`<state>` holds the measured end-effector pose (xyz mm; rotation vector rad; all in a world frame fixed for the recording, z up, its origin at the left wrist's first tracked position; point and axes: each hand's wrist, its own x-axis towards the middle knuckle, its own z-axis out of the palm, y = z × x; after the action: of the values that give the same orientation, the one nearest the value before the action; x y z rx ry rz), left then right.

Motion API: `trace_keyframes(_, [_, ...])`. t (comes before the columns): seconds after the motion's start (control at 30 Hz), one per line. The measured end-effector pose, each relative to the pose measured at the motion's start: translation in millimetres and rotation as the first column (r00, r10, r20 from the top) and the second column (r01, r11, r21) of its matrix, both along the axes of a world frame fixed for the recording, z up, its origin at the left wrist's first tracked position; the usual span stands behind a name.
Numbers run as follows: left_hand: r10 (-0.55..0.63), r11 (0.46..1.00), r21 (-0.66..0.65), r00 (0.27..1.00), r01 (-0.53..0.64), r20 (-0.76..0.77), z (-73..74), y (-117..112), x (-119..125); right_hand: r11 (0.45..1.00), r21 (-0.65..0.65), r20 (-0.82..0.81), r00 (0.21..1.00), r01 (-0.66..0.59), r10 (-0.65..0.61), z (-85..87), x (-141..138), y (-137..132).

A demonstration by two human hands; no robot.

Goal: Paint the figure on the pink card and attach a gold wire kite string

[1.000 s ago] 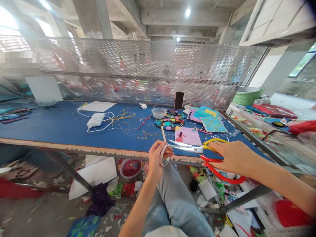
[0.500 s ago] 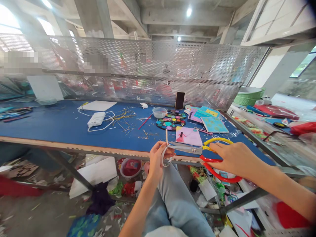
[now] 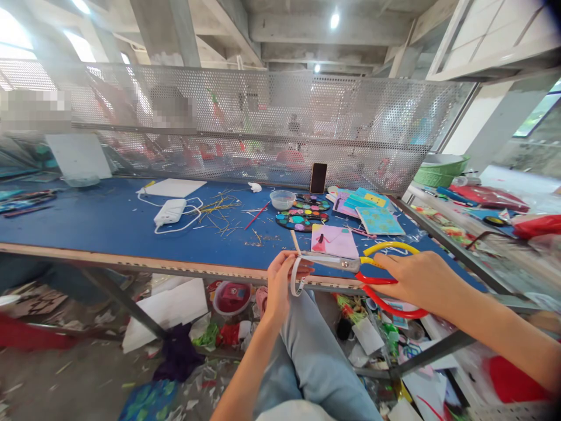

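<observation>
My left hand (image 3: 280,275) is closed in a pinch on a narrow white strip (image 3: 296,280), which curls in a loop below the fingers. A pale end of it sticks up above them. My right hand (image 3: 414,278) grips the scissors (image 3: 350,265) by their yellow and red handles. Their blades point left and reach the strip at my left fingertips; whether the tips touch it I cannot tell. Just behind the blades a pink painted card (image 3: 335,241) with a red figure lies on the blue table (image 3: 210,241).
Paint palettes (image 3: 301,220), a clear bowl (image 3: 283,200), a phone (image 3: 318,178) standing upright and several painted cards (image 3: 381,221) are behind my hands. A white power adapter (image 3: 170,213) with its cable lies to the left. A perforated metal screen (image 3: 245,126) borders the far edge.
My left hand and the strip have shifted slightly right, and the strip's upper end leans further left. The scissor blades look closer together, with the handles nearly in place.
</observation>
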<state>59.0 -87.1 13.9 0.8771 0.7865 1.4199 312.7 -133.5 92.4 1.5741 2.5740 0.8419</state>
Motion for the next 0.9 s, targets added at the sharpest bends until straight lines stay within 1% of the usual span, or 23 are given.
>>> trace_keyframes(0.1, [0.003, 0.999, 0.035, 1.0, -0.002, -0.028, -0.7, 0.1, -0.6, 1.0, 0.022, -0.005, 1.0, -0.019, 0.019, 1.1, 1.0, -0.4])
trace_keyframes(0.2, [-0.013, 0.998, 0.067, 0.998, 0.017, -0.053, -0.3, -1.0, -2.4, 0.999, 0.015, -0.034, 0.999, -0.033, 0.033, -0.5, 3.3, 0.6])
trace_keyframes(0.27, [-0.041, 0.996, 0.072, 0.997, 0.046, -0.067, -0.1, -0.9, -4.3, 0.999, -0.012, -0.076, 0.996, -0.043, 0.042, -2.0, 5.4, 2.2])
trace_keyframes(0.37, [-0.073, 0.995, 0.057, 0.993, 0.079, -0.089, 1.6, 3.3, -8.1, 0.995, -0.09, -0.141, 0.99, -0.039, 0.026, -2.6, 7.2, 6.9])
trace_keyframes(0.47, [-0.094, 0.992, 0.068, 0.987, 0.104, -0.133, 8.5, 13.6, -13.6, 0.987, -0.158, -0.166, 0.985, 0.011, -0.038, 0.3, 4.4, 15.4])
trace_keyframes(0.57, [-0.109, 0.98, 0.142, 0.972, 0.14, -0.207, 19.8, 27.0, -21.1, 0.98, -0.187, -0.166, 0.981, 0.071, -0.102, 4.9, -2.5, 28.2])
trace_keyframes(0.67, [-0.113, 0.96, 0.214, 0.952, 0.178, -0.283, 27.4, 41.3, -30.1, 0.984, -0.171, -0.181, 0.979, 0.057, -0.088, 5.9, -9.8, 43.5])
trace_keyframes(0.77, [-0.121, 0.949, 0.231, 0.925, 0.214, -0.359, 25.2, 55.9, -40.6, 0.985, -0.17, -0.192, 0.979, 0.038, -0.071, 1.5, -16.1, 57.4])
trace_keyframes(0.83, [-0.094, 0.945, 0.244, 0.895, 0.218, -0.435, 21.0, 64.4, -48.9, 0.985, -0.163, -0.187, 0.979, 0.047, -0.077, -2.0, -19.6, 63.9])
trace_keyframes(0.9, [0.013, 0.931, 0.315, 0.843, 0.187, -0.538, 19.1, 70.6, -57.4, 0.988, -0.146, -0.18, 0.981, 0.046, -0.072, -3.9, -22.1, 67.5])
